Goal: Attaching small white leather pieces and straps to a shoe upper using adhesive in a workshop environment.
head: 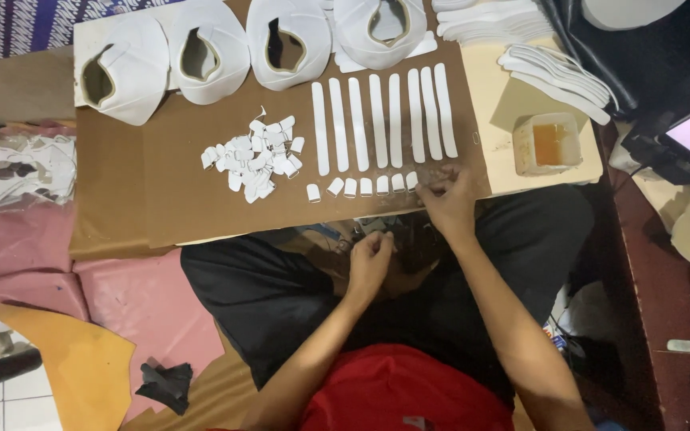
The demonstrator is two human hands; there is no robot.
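Now your right hand (447, 201) pinches narrow at the small folded tabs (361, 187) — six o'clock of the long white strips (378, 120) — extending the row; your left hand (370, 257) is curled, contents unclear.

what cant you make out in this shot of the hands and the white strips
- Head view: the left hand is curled shut, so anything in it is hidden.
- The right hand covers the board edge; its fingertips are blurred.
- The small folded tabs are too small for detail.
- The tub holds amber stuff; its kind is unclear.
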